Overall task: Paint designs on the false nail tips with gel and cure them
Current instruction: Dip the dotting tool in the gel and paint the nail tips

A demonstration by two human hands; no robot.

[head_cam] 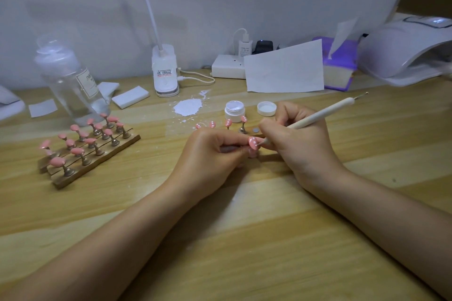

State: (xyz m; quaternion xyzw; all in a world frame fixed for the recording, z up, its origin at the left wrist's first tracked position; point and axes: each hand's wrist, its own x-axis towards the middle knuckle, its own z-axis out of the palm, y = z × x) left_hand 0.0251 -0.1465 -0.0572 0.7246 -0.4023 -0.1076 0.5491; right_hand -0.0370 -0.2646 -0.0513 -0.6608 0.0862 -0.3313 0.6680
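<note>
My left hand [215, 151] pinches the stand of a pink nail tip [253, 142] that carries white dots. My right hand [298, 134] grips a cream dotting pen [320, 115], its fine point touching that tip. Behind my hands several dotted pink tips [228, 122] stand on small metal stands. An open white gel pot [234, 111] sits beside its lid [266, 108]. A wooden holder [93, 154] at the left carries several plain pink tips. The white curing lamp [406, 51] stands at the far right.
A clear pump bottle [71, 78] stands at the left by white wipes [130, 96]. A white smear [188, 107] lies on the wooden table [244, 239]. A clip lamp base [166, 71], a charger block [228, 66], a paper sheet [285, 68] and a purple tissue box [340, 66] line the back.
</note>
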